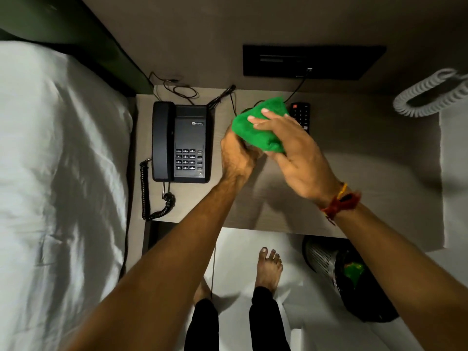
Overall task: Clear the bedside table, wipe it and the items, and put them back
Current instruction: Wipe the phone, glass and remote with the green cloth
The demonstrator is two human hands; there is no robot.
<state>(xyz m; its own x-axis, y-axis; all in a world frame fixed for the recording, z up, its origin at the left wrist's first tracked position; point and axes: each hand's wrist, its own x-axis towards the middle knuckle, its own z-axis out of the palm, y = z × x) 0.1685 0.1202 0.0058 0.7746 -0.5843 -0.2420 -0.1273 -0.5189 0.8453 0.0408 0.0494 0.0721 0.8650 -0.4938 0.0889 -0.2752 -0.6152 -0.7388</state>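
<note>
Right now both hands work above the middle of the tabletop (354, 173), toward its back edge. The left hand (236, 154) is curled around something hidden under the green cloth (260, 125); what that item is cannot be told from this view. The right hand (291, 140) presses the cloth over it, fingers fairly straight across the top and thumb tucked beneath, so the cloth is pinched against the item. A black corded telephone (181, 141) sits at the left edge of the tabletop, its coiled cord (149, 193) trailing toward the front-left corner. A remote control (301, 116) lies near the back edge, just behind the right hand. Thin cables (228, 96) run along the back edge, and one seems to lead in under the cloth. That is the likely trouble: if the wiped item is tethered, rubbing or lifting it could tug the cable taut and drag the remote control or yank a plug. A loose grip through the slippery cloth could also let the item drop onto the tabletop.
</note>
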